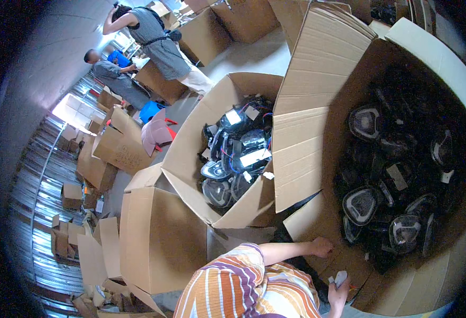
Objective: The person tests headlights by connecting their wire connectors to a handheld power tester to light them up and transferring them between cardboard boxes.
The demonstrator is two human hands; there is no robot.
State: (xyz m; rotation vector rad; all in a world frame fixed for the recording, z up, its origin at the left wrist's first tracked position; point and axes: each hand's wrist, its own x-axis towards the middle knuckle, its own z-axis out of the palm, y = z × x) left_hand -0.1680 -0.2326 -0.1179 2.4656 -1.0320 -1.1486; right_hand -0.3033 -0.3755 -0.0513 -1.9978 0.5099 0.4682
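My left hand [322, 247] is closed, its fingers curled, in front of a flap at the near side of the large cardboard box [302, 122]. Whatever it may hold is hidden. Lower down, my right hand [338, 295] is closed on a small white piece [340, 278], too small to name more exactly. Inside the large box, in shadow, lie several black lamp-like units [360, 205] with clear lenses, some with pale labels. Both hands are at the box's near side, apart from these units.
A second open box [190, 153] left of it holds similar units with wires and white labels. A tall carton [164, 241] stands nearer. Other boxes [119, 143] and a red chair [161, 135] fill the left. People [159, 47] stand at the far left beside cartons.
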